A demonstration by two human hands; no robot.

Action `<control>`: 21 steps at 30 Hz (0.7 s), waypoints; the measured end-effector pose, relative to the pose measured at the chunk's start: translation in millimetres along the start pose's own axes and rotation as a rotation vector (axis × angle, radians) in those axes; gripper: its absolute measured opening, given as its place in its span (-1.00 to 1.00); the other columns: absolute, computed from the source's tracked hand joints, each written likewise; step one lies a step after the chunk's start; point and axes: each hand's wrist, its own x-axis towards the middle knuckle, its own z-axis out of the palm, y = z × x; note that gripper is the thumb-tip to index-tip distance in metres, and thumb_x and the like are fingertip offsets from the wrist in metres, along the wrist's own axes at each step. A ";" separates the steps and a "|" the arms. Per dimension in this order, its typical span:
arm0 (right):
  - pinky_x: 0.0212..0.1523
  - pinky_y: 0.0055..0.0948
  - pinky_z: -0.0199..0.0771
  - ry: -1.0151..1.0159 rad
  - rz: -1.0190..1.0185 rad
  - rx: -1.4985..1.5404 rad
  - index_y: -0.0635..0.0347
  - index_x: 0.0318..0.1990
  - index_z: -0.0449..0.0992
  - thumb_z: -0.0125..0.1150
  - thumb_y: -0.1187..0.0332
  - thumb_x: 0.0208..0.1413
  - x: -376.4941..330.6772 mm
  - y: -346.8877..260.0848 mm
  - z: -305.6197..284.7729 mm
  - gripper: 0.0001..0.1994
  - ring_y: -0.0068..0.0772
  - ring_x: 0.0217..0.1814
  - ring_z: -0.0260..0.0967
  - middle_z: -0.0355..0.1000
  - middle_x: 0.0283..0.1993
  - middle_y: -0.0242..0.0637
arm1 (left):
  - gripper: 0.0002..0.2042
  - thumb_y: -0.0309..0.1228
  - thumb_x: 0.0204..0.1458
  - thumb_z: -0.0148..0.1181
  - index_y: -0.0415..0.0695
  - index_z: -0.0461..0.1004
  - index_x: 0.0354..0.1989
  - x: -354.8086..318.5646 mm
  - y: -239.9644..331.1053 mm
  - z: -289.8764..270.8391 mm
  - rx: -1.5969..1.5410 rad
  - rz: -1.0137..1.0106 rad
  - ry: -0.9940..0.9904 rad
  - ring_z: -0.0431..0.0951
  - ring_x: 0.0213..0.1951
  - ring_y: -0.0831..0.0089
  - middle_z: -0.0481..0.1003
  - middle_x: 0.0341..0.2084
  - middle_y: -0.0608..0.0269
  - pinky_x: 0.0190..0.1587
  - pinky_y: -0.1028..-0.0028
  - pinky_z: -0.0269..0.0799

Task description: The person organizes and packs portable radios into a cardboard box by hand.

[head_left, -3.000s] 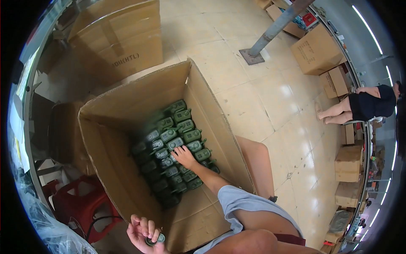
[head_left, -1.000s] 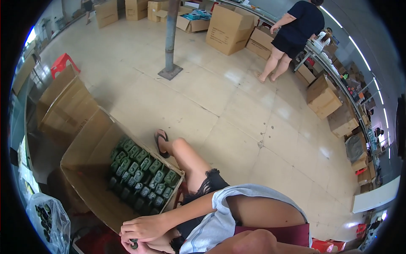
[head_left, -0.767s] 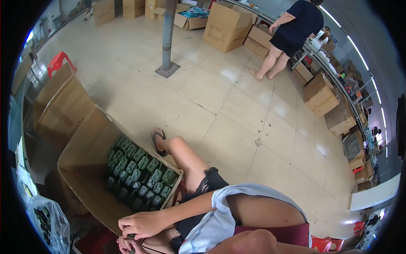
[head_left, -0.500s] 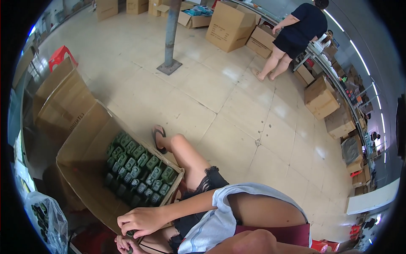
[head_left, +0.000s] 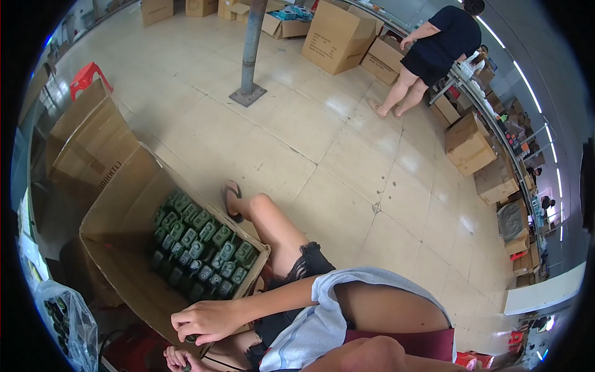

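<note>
My right hand (head_left: 207,320) reaches in from the right, its fingers curled over a small dark green piece (head_left: 191,338) that is mostly hidden. Just below it, near the picture's lower edge, my left hand (head_left: 178,357) is closed around another dark green piece (head_left: 187,367), of which only an end shows. A thin black cord (head_left: 223,364) runs close to both hands. Beside them stands an open cardboard box (head_left: 118,245), tilted in view, with several dark green boxy units (head_left: 197,250) packed upright in rows.
A clear plastic bag (head_left: 80,332) of dark pieces sits at lower left. Past the box are a red stool (head_left: 90,79) and a grey metal post (head_left: 251,56). A person in dark clothes (head_left: 441,43) stands by a long bench (head_left: 477,96) lined with cartons (head_left: 471,144).
My left hand has shifted slightly left, widening the gap to my right hand. The right hand keeps nearly the same place.
</note>
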 end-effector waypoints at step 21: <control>-0.21 -0.26 0.36 0.031 0.051 0.015 0.23 -0.33 0.44 0.27 0.46 -0.31 17.4 27.3 -12.2 -0.73 -0.17 -0.18 0.30 0.31 -0.29 -0.18 | -0.59 -0.41 0.14 -0.20 0.08 -0.02 -0.80 -23.7 -61.0 52.6 0.422 0.140 0.084 -0.16 -0.85 0.70 -0.08 -0.89 0.46 -0.79 0.70 -0.17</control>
